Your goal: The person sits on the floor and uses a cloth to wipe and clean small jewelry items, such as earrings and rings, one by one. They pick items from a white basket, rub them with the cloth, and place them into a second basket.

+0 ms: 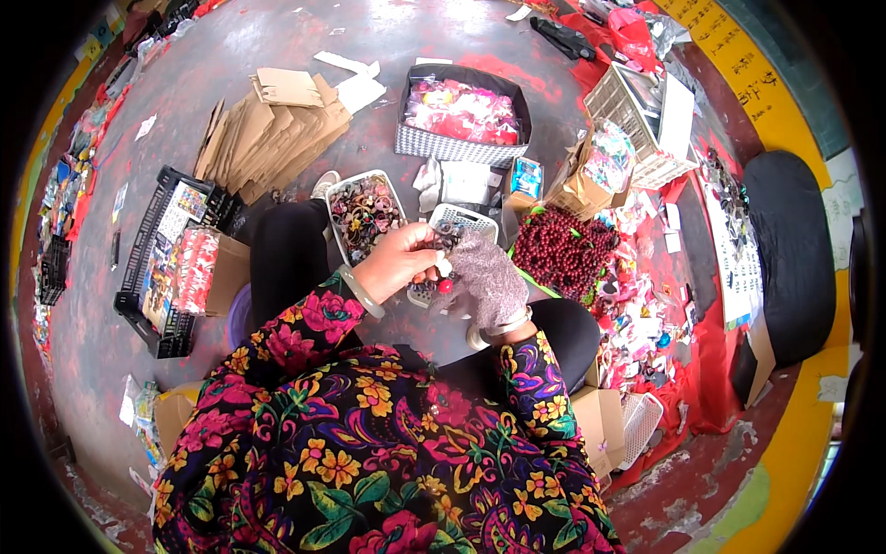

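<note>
Grey concrete floor (277,28) w/ red cloth, cluttered w/ baskets & cardboard. Left hand (399,261) fingers pinched on small red bead (446,286); gloved right hand (486,277) touches it, above white basket (466,220).

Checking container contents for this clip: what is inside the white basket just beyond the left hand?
The white basket holds a heap of small dark and multicoloured ring-shaped items. What lies beneath the top layer is covered; its near end is hidden by the left hand.
</note>
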Demonstrator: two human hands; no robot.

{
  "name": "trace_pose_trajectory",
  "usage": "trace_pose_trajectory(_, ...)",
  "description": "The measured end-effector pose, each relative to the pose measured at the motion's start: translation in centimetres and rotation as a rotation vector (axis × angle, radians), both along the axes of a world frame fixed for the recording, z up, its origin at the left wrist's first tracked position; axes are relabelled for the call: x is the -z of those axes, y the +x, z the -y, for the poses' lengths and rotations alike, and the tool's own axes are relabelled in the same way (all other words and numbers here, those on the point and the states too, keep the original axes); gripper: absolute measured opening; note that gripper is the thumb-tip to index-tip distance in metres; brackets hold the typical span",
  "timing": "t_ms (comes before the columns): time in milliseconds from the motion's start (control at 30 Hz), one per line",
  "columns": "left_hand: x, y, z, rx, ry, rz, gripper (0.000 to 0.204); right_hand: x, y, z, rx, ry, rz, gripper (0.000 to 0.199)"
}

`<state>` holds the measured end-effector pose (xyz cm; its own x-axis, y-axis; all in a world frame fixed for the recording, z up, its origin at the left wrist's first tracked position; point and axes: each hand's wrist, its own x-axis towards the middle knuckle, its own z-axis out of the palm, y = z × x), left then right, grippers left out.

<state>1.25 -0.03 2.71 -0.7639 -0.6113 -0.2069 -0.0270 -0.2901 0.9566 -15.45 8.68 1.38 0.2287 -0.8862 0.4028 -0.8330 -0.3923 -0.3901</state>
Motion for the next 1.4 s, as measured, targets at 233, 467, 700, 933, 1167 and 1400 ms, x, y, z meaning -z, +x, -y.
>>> trace_pose_trajectory(233,0.1,-0.4,-0.5,-0.007,0.156,-0.017,0.010,-1.0,0.6,-0.2,0.083,0.037,0.011,0.032)
trace_pose_trajectory(467,-0.2,-0.8,-0.7,-0.090,0.357,0.028,0.008,2.0,-0.6,-0.4,-0.126,-0.006,0.135,0.033)
trace_pose_trajectory(700,0.9,-0.6,-1.0,-0.317,0.356,-0.202,0.006,1.9,0.2,-0.1,-0.102,0.323,0.598,0.029)
trace_pose_trajectory(933,1.3,-0.4,-0.9,-0.291,0.347,-0.457,0.009,2.8,1.0,-0.1,-0.044,0.555,1.197,0.033)
trace_pose_trajectory(1167,1.5,-0.1,-0.6,-0.226,0.363,-0.382,0.008,-0.5,0.9,-0.3,0.075,0.032,0.325,0.021)
trace_pose_trajectory(1400,1.6,-1.1,-1.4,-0.251,0.336,-0.199,0.012,-0.7,0.5,0.5,0.124,-0.088,0.096,0.027)
